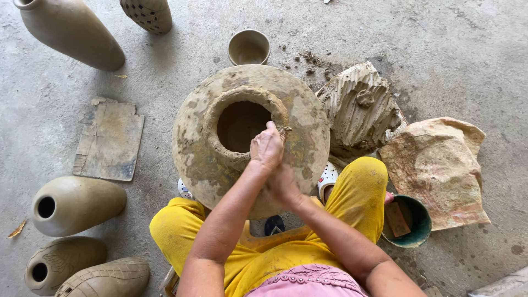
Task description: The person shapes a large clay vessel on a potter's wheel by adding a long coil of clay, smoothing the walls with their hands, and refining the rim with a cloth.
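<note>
Nearest the camera, the person sat on the concrete floor (467, 60) in yellow trousers, knees spread around a large unfired clay pot (250, 135). The pot stood upright, its long axis vertical and its round mouth facing straight up at the camera, directly ahead of both hands and between the knees.

The left hand (267, 147) lay curled over the near part of the thick neck rim, fingers bent and pressed onto the clay, thumb side toward the opening. The right hand (283, 184) sat just behind and below it against the pot's near shoulder; how far it was closed could not be told, as the left forearm covered part of it.

To the right, a green bucket (421, 223) stood by the knee, a stained cloth (437, 165) beside it. Beyond lay a ridged lump of clay (360, 107). Farthest, a small bowl (248, 47) sat just past the pot.
</note>
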